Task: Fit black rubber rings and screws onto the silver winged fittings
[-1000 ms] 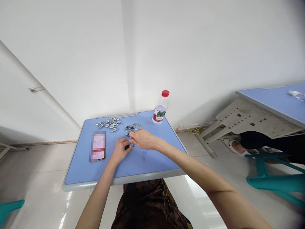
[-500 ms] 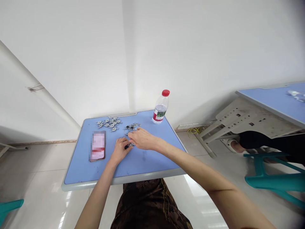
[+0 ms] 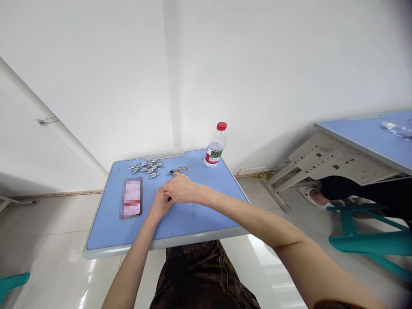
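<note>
Over the middle of the blue desk (image 3: 206, 214), my two hands meet and overlap. My left hand (image 3: 161, 206) is closed, its fingers curled around a small metal part with a dark bit (image 3: 169, 198) peeking out between the hands. Across its fingertips lies my right hand (image 3: 180, 188), fingers bent and pressed together; what they pinch is hidden. Just beyond the right hand is a small group of silvery metal pieces (image 3: 183, 169), with a round black piece (image 3: 171, 172) among them. Farther left, several similar silvery pieces with thin prongs (image 3: 147, 166) lie in a loose pile.
A phone (image 3: 132, 197) with a blurred screen lies on the left of the desk. A water bottle with a red cap (image 3: 213, 150) stands at the back right corner. To the right are another desk (image 3: 363, 128), a green stool (image 3: 370, 244) and a person's leg (image 3: 344, 193).
My right hand has moved left and slightly down, onto my left hand's fingers. The metal part visible beneath the hands is now mostly covered.
</note>
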Available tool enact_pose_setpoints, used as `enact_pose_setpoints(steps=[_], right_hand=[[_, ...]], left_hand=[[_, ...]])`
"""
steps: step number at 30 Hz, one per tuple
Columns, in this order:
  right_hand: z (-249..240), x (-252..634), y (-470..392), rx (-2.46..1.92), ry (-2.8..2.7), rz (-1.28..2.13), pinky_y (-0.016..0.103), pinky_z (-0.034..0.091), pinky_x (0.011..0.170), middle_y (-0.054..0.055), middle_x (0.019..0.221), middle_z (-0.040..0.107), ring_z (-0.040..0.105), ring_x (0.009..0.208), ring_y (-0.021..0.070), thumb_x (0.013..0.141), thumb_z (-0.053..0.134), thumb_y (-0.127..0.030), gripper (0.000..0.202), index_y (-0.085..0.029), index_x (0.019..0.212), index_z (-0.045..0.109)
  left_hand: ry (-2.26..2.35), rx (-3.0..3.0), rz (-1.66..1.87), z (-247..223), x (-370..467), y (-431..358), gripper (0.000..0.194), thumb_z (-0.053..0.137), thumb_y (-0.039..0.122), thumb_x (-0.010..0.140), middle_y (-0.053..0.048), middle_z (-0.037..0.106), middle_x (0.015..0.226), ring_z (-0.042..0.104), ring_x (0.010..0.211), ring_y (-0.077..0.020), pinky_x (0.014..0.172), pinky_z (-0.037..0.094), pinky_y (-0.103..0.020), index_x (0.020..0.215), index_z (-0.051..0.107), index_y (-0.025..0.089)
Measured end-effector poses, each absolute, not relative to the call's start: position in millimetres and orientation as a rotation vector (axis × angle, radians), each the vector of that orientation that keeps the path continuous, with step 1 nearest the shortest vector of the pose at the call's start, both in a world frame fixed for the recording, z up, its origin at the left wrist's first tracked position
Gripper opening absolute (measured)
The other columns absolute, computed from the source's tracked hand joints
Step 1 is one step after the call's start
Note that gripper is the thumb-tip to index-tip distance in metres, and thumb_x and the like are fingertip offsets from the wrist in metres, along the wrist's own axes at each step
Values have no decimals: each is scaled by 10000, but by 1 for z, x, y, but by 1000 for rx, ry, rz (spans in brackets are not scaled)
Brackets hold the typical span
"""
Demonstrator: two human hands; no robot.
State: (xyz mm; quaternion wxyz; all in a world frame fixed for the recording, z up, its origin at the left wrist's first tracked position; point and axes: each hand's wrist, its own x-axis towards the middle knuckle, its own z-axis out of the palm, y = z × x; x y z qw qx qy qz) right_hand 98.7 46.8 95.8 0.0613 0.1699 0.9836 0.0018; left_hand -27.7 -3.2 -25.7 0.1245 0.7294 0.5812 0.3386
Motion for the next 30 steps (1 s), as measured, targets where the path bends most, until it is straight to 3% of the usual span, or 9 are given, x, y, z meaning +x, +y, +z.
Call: enact_pose_setpoints(steps=[8, 14, 19, 23, 30], right_hand=[[94, 101, 40, 730, 2936, -34, 302, 326, 662, 126, 808, 707, 641, 737, 211, 868, 464, -146, 186, -101, 870, 644], [95, 99, 38, 769, 2934, 39, 313, 367, 685, 145, 799, 702, 645, 763, 229, 881, 466, -183, 210, -102, 811, 646], [95, 107, 39, 752, 3013, 58, 345, 389, 750, 132, 837, 682, 633, 739, 223, 922, 398, -238, 239, -77, 967, 569], [92, 113, 43, 664, 3037, -64, 305, 392, 708, 126, 871, 657, 620, 763, 206, 912, 395, -168, 150, -97, 951, 522], [89, 113, 47, 677, 3058, -235, 286, 383, 722, 98, 834, 669, 625, 784, 198, 936, 425, -218, 155, -119, 918, 543]], left_hand=[[1677, 2152, 982, -26, -27, -3, 143, 619, 99, 764, -47, 677, 855, 609, 886, -206, 918, 398, -429, 644, 634, 176], [1699, 2171, 982, -22, -26, -4, 78, 601, 125, 783, -52, 665, 887, 591, 904, -206, 919, 389, -433, 737, 637, 178], [1706, 2177, 964, -20, -26, -4, 50, 609, 143, 779, -55, 661, 919, 588, 914, -209, 893, 400, -407, 771, 639, 182], [1708, 2167, 945, -22, -27, -3, 40, 625, 145, 767, -46, 660, 895, 592, 901, -212, 881, 399, -403, 779, 636, 182], [1746, 2111, 960, -25, -27, -4, 48, 628, 155, 771, -29, 644, 891, 584, 904, -211, 893, 388, -412, 797, 615, 193]])
